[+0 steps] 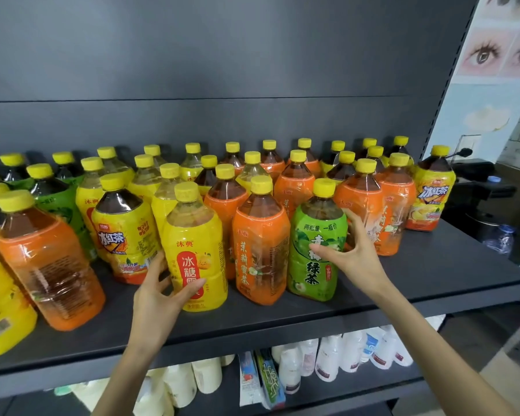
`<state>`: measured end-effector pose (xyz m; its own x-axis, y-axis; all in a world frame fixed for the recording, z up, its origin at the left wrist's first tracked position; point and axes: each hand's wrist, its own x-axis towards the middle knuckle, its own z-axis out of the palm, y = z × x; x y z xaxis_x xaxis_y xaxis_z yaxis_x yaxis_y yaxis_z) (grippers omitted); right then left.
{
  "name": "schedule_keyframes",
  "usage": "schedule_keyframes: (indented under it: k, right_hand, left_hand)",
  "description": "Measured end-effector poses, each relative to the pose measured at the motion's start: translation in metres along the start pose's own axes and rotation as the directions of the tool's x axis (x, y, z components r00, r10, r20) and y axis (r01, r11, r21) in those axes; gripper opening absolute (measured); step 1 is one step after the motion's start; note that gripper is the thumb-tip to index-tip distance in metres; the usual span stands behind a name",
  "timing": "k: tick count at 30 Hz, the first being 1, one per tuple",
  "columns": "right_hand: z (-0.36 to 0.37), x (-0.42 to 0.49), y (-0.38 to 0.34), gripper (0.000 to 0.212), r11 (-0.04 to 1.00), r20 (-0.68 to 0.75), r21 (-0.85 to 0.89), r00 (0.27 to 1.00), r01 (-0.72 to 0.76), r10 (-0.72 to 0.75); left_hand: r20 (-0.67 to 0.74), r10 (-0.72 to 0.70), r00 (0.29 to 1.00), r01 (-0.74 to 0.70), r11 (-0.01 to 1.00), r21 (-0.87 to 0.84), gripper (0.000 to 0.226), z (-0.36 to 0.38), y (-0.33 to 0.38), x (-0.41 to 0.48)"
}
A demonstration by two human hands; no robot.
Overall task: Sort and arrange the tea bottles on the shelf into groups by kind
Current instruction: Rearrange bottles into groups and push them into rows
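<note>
Left hand (pixel 159 292) grips the yellow bottle (pixel 197 235), right hand (pixel 353 253) the green bottle (pixel 315 265) — lift both straight up (an orange bottle (pixel 260 244) stands between the hands), sparing the neighbours.

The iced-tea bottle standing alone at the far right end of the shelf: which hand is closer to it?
The right hand. It grips the green bottle, left of and forward of that far-right bottle. The left hand is further left, gripping the yellow bottle.

green bottle (pixel 315 276) 绿茶, yellow bottle (pixel 192 232) 冰糖
</note>
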<state>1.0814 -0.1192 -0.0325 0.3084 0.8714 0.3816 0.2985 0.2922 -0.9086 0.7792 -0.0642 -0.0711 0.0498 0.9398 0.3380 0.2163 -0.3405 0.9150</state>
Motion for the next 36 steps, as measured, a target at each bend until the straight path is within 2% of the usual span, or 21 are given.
schedule_keyframes:
  k: [5,12,15,18,22,28,30,33,34,36]
  right_hand:
    - [-0.012,-0.018,-0.002,0.083,0.998,-0.100,-0.057,0.995,0.003,-0.009]
    - [-0.044,-0.040,-0.015,0.096,0.998,-0.200,-0.058,0.980,0.010,-0.022]
    - [-0.048,-0.045,-0.021,0.095,0.998,-0.173,-0.050,0.984,0.025,-0.033]
    - [-0.044,-0.050,-0.028,0.091,0.997,-0.109,-0.065,0.993,0.038,-0.045]
    - [-0.031,-0.056,-0.034,0.078,0.996,0.000,-0.072,0.998,0.059,-0.059]
    - [-0.005,-0.066,-0.036,0.072,0.998,0.112,-0.034,0.992,0.056,-0.052]
    - [0.007,-0.067,-0.038,0.071,0.998,0.132,-0.016,0.990,0.060,-0.057]
    - [0.030,-0.066,-0.045,0.068,0.998,0.170,0.013,0.983,0.063,-0.065]
    - [0.040,-0.065,-0.048,0.070,0.998,0.179,0.016,0.981,0.067,-0.069]
    - [0.064,-0.063,-0.055,0.077,0.997,0.190,0.019,0.978,0.081,-0.083]
  left_hand:
    - [0.026,0.006,1.000,-0.007,0.999,0.040,0.080,0.017,0.004,-0.008]
    - [-0.070,-0.003,0.998,0.015,0.984,0.175,0.098,0.048,0.003,-0.020]
    - [-0.070,0.041,0.997,-0.026,0.979,0.202,0.095,0.066,0.013,-0.026]
    - [-0.039,0.079,0.996,-0.068,0.971,0.227,0.083,0.088,0.023,-0.030]
    - [0.061,0.111,0.992,-0.122,0.965,0.230,0.077,0.113,0.021,-0.027]
    - [0.185,0.153,0.971,-0.185,0.967,0.173,0.071,0.106,0.009,-0.024]
    - [0.141,0.137,0.980,-0.160,0.973,0.167,0.064,0.087,0.008,-0.032]
    - [-0.044,0.222,0.974,-0.204,0.944,0.261,0.056,0.036,0.002,-0.045]
    - [-0.133,0.266,0.955,-0.213,0.924,0.317,0.056,0.014,0.000,-0.047]
    - [-0.334,0.357,0.872,-0.194,0.880,0.434,0.060,-0.032,-0.003,-0.048]
